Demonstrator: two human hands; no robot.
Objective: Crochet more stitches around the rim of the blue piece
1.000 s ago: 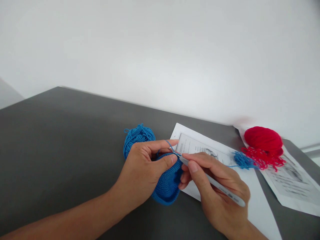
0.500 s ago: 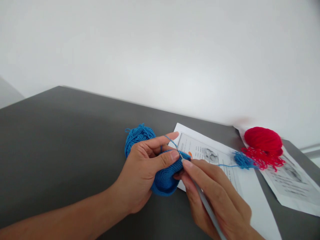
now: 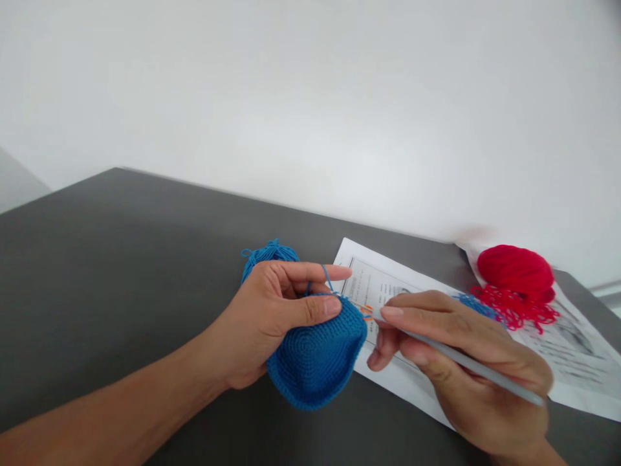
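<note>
My left hand (image 3: 272,317) pinches the upper edge of a blue crocheted piece (image 3: 315,356), thumb on the near side. A strand of blue yarn (image 3: 328,278) loops over its outstretched index finger. Between the fingers of my right hand (image 3: 466,362) is a grey-handled crochet hook (image 3: 475,366), its tip pointing left toward the piece's right edge. An orange stitch marker (image 3: 367,313) shows at that edge, close to the right fingertips. Whether the hook's tip touches the marker or the stitches is too small to tell. Behind the left hand lies a ball of blue yarn (image 3: 269,254), partly covered.
A printed sheet (image 3: 383,275) lies under and behind my right hand. Further right, a red yarn ball (image 3: 517,275) with loose red strands rests on a second printed sheet (image 3: 577,362), beside a small blue yarn tangle (image 3: 478,304). A white wall (image 3: 310,116) rises behind the dark table (image 3: 121,259).
My right hand has drawn the hook away to the right, out from near the left thumb. The crocheted piece has swung to show its broad face, and its orange marker is in plainer view.
</note>
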